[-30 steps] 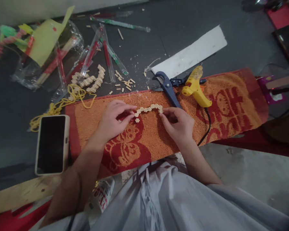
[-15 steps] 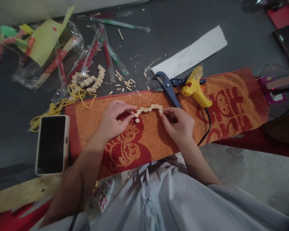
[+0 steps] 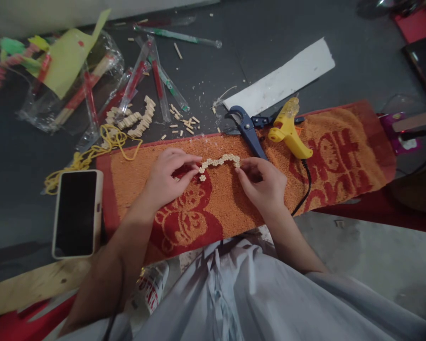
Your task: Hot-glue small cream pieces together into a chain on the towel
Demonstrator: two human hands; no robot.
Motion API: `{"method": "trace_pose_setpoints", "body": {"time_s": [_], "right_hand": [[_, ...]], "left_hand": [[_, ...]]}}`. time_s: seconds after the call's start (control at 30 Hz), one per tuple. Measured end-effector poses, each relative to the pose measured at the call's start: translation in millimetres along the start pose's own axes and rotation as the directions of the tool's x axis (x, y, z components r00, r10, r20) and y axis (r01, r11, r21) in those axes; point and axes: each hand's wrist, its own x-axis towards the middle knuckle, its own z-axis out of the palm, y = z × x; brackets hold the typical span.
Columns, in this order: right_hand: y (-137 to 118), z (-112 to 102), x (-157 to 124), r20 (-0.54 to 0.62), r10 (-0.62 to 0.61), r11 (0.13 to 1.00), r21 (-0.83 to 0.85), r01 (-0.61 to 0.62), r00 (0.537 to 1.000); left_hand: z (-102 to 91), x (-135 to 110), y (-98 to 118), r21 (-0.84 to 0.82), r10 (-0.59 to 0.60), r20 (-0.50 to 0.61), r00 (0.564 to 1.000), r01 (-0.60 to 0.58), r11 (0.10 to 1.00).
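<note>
A wavy chain of small pale stick pieces [image 3: 218, 161], grouped like little flowers, stretches between my hands above an orange and red towel [image 3: 230, 203]. My left hand [image 3: 172, 175] pinches its left end between thumb and fingers. At the right end, the thumb and fingertips of my right hand [image 3: 261, 182] are closed on it. Just beyond my right hand lie a blue-handled cutter [image 3: 250, 137] and a yellow glue gun [image 3: 291, 132] with a black cord.
Cut stick bits [image 3: 188, 124], curved bundles of sticks [image 3: 142, 121], yellow cord [image 3: 113, 137] and wrapped red and green sticks [image 3: 158, 80] lie behind the towel. A phone [image 3: 76, 213] is at left, a white strip [image 3: 280, 76] at the back, another dark phone [image 3: 424, 64] far right.
</note>
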Motion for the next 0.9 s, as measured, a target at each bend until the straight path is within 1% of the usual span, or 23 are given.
{"method": "trace_pose_setpoints", "body": {"time_s": [0.13,0.3,0.43,0.67,0.8,0.9], "right_hand": [[0.4,-0.2,0.5,0.002,-0.037,0.999,0.011,0.037,0.999],[-0.1,-1.2,1.9,0.004,-0.082,0.997,-0.002,0.082,0.997],[-0.1,-1.3,2.1,0.003,-0.084,0.996,-0.003,0.084,0.996],[-0.2,-1.0,2.0,-0.001,-0.086,0.996,0.009,0.086,0.996],[-0.5,-1.4,2.1,0.001,-0.086,0.996,0.009,0.086,0.996],[-1.0,-1.8,2.3,0.009,-0.077,0.997,0.014,0.077,0.997]], "left_hand": [[0.5,-0.3,-1.1,0.0,0.006,0.009,1.0,-0.006,1.0],[0.0,-0.2,-1.0,0.024,-0.021,0.031,0.999,0.021,1.0],[-0.3,0.0,-0.1,0.012,0.002,0.013,1.0,-0.002,1.0],[-1.2,0.4,0.7,0.024,-0.006,0.038,0.999,0.005,1.0],[-0.9,0.1,0.3,0.027,-0.029,0.041,0.999,0.028,0.999],[-0.6,0.0,-0.1,0.006,-0.018,0.029,0.999,0.018,1.0]]}}
